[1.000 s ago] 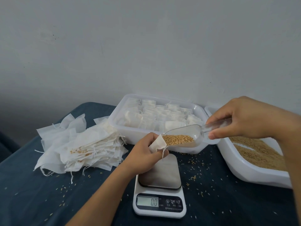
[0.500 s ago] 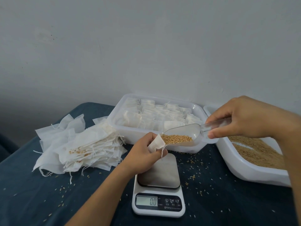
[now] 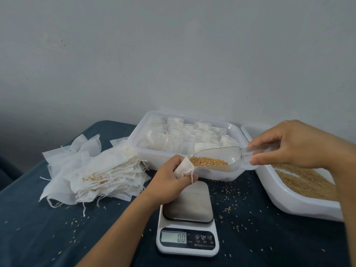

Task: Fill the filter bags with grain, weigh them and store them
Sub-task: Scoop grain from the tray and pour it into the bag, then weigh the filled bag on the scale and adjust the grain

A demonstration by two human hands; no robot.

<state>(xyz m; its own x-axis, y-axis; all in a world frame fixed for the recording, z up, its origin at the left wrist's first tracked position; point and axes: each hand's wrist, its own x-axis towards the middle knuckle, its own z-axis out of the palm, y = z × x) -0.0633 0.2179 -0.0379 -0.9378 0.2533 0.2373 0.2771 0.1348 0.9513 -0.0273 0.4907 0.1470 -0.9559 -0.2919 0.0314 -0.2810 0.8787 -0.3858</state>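
Now the clear scoop, pinched at its handle by the right hand, has edged closer — its grain-laden lip touches the mouth of the filter bag that the left hand pinches open above the scale. Pouring looks imminent — the display reads zero, so this bag is not yet weighed.

Left hand pinches filter bag; right hand holds grain-filled scoop at its mouth.
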